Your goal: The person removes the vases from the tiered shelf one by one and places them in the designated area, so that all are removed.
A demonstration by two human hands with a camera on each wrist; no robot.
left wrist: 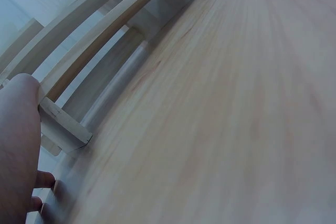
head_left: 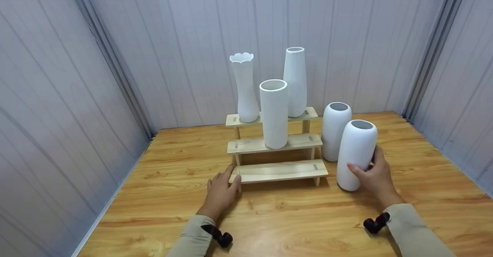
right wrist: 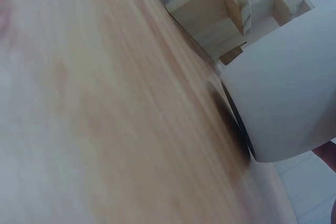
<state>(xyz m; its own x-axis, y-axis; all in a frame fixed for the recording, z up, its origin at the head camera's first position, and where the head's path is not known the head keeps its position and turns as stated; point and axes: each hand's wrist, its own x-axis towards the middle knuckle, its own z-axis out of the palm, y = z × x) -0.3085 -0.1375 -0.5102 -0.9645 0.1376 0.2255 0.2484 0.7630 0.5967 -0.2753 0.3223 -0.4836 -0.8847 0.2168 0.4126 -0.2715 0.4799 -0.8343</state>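
A three-step wooden display stand (head_left: 278, 171) stands on the table. At the left end of its lowest step, my left hand (head_left: 221, 192) holds the corner, thumb at the front edge and fingers at the side. To the right of the stand, my right hand (head_left: 379, 178) grips a smooth white vase (head_left: 355, 158) around its lower right side. That vase leans slightly; in the right wrist view its base (right wrist: 273, 103) shows a dark shadow underneath, and part of it looks raised off the table. Just behind it stands a similar white vase (head_left: 334, 133), partly hidden.
On the top step are a scalloped-rim vase (head_left: 246, 91) and a tall tapered vase (head_left: 295, 83). A ribbed cylindrical vase (head_left: 275, 116) occupies the middle step. Pale panelled walls (head_left: 185, 56) enclose the wooden table (head_left: 285, 218) at the back and sides.
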